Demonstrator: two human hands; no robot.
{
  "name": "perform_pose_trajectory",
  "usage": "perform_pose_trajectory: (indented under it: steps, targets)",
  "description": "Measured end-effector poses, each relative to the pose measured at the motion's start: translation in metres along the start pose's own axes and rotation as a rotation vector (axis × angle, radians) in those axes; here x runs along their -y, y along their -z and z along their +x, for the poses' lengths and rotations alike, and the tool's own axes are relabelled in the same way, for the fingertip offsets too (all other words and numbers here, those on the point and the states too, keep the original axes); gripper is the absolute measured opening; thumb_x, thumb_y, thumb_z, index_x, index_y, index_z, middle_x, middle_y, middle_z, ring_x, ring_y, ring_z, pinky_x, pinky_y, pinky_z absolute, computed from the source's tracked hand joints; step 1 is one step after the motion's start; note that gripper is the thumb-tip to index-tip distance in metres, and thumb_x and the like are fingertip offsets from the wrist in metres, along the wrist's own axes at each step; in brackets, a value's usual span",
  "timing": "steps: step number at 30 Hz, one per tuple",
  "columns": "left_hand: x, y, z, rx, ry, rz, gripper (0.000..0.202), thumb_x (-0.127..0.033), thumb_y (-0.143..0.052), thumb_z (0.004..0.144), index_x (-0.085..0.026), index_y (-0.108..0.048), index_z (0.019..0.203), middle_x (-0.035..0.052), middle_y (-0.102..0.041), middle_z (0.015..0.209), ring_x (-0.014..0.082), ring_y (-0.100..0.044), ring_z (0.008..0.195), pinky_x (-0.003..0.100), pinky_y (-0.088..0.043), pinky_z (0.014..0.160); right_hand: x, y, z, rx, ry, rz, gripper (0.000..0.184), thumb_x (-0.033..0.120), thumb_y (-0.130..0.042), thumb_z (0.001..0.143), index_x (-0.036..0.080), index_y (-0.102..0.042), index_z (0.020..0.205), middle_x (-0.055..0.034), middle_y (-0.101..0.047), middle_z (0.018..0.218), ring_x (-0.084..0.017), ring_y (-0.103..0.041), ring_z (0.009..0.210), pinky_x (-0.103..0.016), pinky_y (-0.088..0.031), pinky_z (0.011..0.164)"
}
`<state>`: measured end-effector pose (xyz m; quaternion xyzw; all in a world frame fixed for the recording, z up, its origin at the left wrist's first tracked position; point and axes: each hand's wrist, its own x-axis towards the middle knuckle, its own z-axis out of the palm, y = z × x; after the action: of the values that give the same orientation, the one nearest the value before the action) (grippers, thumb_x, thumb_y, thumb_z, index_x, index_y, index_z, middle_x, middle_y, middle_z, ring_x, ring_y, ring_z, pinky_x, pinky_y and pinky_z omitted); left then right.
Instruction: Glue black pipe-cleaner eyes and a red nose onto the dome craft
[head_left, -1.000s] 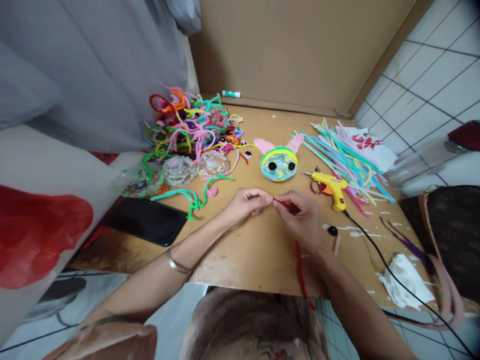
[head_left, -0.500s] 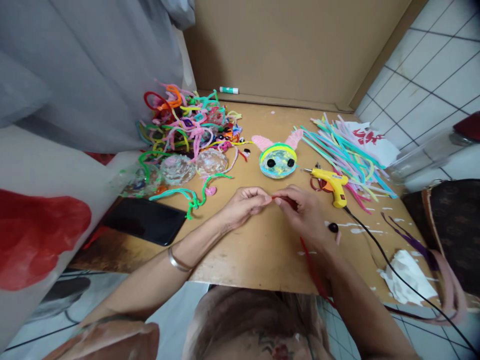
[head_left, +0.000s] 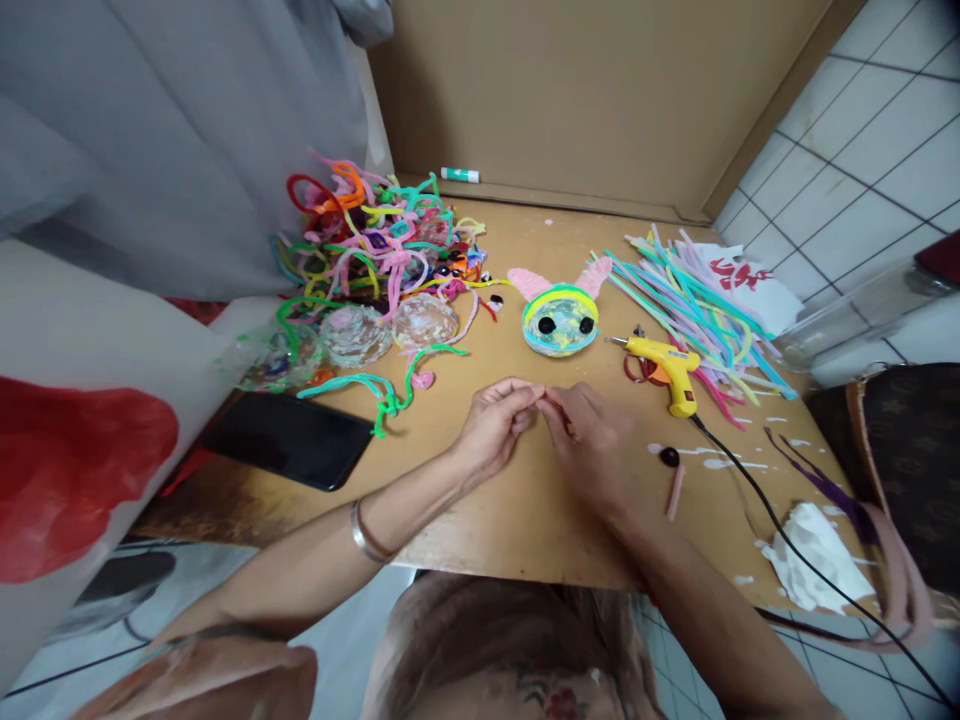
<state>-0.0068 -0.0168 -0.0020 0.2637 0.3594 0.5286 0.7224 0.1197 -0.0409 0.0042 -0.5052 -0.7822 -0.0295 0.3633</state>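
Observation:
My left hand (head_left: 499, 425) and my right hand (head_left: 589, 440) meet fingertip to fingertip over the near middle of the table. Both are closed in a pinch on a red pipe cleaner (head_left: 652, 601). My fingers and right forearm hide most of it; a bit of red shows below that forearm at the table edge. Just beyond my hands stands a round animal face (head_left: 559, 338) with pink ears, black eyes and a yellow and green band. Right of it lies a yellow glue gun (head_left: 667, 368), its nozzle pointing left.
Tangled pipe cleaner pieces (head_left: 375, 240) are heaped at the back left, with a black phone (head_left: 289, 440) nearer. Straight pipe cleaners (head_left: 697, 300) lie back right. A black bead (head_left: 669, 456), crumpled tissue (head_left: 817, 560) and the glue gun's cord (head_left: 780, 520) occupy the right side.
My right hand has turned and shifted slightly, its fingertips now against the left ones. The red pipe cleaner's hanging length has slipped mostly out of sight behind my right forearm.

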Motion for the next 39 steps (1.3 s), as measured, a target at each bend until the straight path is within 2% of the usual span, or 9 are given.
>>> perform_pose_trajectory:
  steps: [6,12,16,22,25,28,31,34,39]
  targets:
    - [-0.001,0.003,-0.001,0.034,0.062,0.021,0.024,-0.025,-0.076,0.055,-0.01,-0.059,0.059,-0.0035,-0.045,0.049,0.0025,-0.031,0.046,0.02,-0.015,0.046,-0.005,0.004,0.005,0.036,-0.04,0.232,0.014,0.019,-0.054,0.088,0.018,-0.067,0.081,-0.0019,-0.062,0.067,-0.012,-0.055,0.06,-0.024,-0.041,0.057]
    - [-0.004,0.006,0.001,0.105,-0.046,0.174,0.031,-0.041,-0.068,0.067,-0.011,-0.061,0.061,-0.003,-0.044,0.047,0.0051,-0.033,0.044,0.023,-0.019,0.046,-0.007,0.01,0.011,0.032,-0.128,0.363,0.01,0.022,-0.06,0.084,0.019,-0.068,0.079,-0.001,-0.066,0.067,-0.012,-0.056,0.056,-0.024,-0.043,0.053]
    - [-0.011,0.012,0.005,0.175,-0.071,0.31,0.037,-0.047,-0.066,0.07,-0.012,-0.062,0.064,-0.0041,-0.042,0.046,0.0053,-0.033,0.043,0.023,-0.018,0.045,-0.011,0.013,0.011,0.077,-0.122,0.399,0.01,0.023,-0.06,0.084,0.019,-0.069,0.081,-0.0017,-0.067,0.069,-0.012,-0.058,0.06,-0.025,-0.044,0.056]
    - [-0.028,0.021,0.01,0.376,0.104,0.377,0.036,-0.042,-0.079,0.06,-0.01,-0.065,0.067,-0.0048,-0.043,0.048,0.003,-0.028,0.043,0.022,-0.014,0.044,-0.013,0.016,0.011,0.155,-0.097,0.481,0.013,0.025,-0.059,0.085,0.02,-0.07,0.082,-0.0009,-0.063,0.068,-0.012,-0.056,0.06,-0.024,-0.042,0.054]
    - [-0.031,0.024,0.011,0.407,0.13,0.405,0.035,-0.042,-0.079,0.06,-0.01,-0.067,0.068,-0.0049,-0.043,0.046,0.0027,-0.027,0.042,0.022,-0.012,0.044,-0.012,0.016,0.011,0.169,-0.074,0.495,0.014,0.023,-0.057,0.086,0.02,-0.071,0.083,-0.0011,-0.062,0.067,-0.012,-0.055,0.06,-0.024,-0.041,0.054]
    - [-0.029,0.022,0.011,0.372,0.111,0.379,0.035,-0.04,-0.081,0.058,-0.009,-0.067,0.067,-0.0046,-0.044,0.046,0.0022,-0.027,0.042,0.022,-0.011,0.044,-0.013,0.016,0.012,0.173,-0.06,0.486,0.014,0.022,-0.057,0.086,0.02,-0.07,0.091,-0.001,-0.062,0.069,-0.012,-0.055,0.062,-0.024,-0.042,0.056]
    - [-0.025,0.018,0.008,0.294,0.066,0.264,0.034,-0.037,-0.083,0.055,-0.01,-0.065,0.063,-0.0045,-0.046,0.048,0.0013,-0.027,0.043,0.021,-0.012,0.043,-0.014,0.016,0.012,0.115,-0.07,0.432,0.015,0.023,-0.059,0.085,0.019,-0.068,0.097,-0.0021,-0.064,0.076,-0.014,-0.057,0.066,-0.026,-0.043,0.059]
    - [-0.021,0.013,0.006,0.213,0.043,0.172,0.032,-0.034,-0.083,0.054,-0.01,-0.064,0.063,-0.005,-0.045,0.048,0.001,-0.027,0.043,0.021,-0.012,0.043,-0.012,0.014,0.01,0.07,-0.069,0.348,0.012,0.024,-0.057,0.086,0.019,-0.066,0.092,-0.002,-0.061,0.074,-0.014,-0.055,0.065,-0.026,-0.042,0.059]
    - [-0.014,0.008,0.004,0.098,0.034,0.074,0.028,-0.029,-0.082,0.054,-0.009,-0.064,0.063,-0.0047,-0.046,0.047,0.0009,-0.028,0.043,0.019,-0.014,0.043,-0.004,0.006,0.003,0.044,0.057,0.082,0.015,0.024,-0.05,0.091,0.018,-0.063,0.086,-0.0026,-0.057,0.067,-0.014,-0.051,0.061,-0.027,-0.035,0.056]
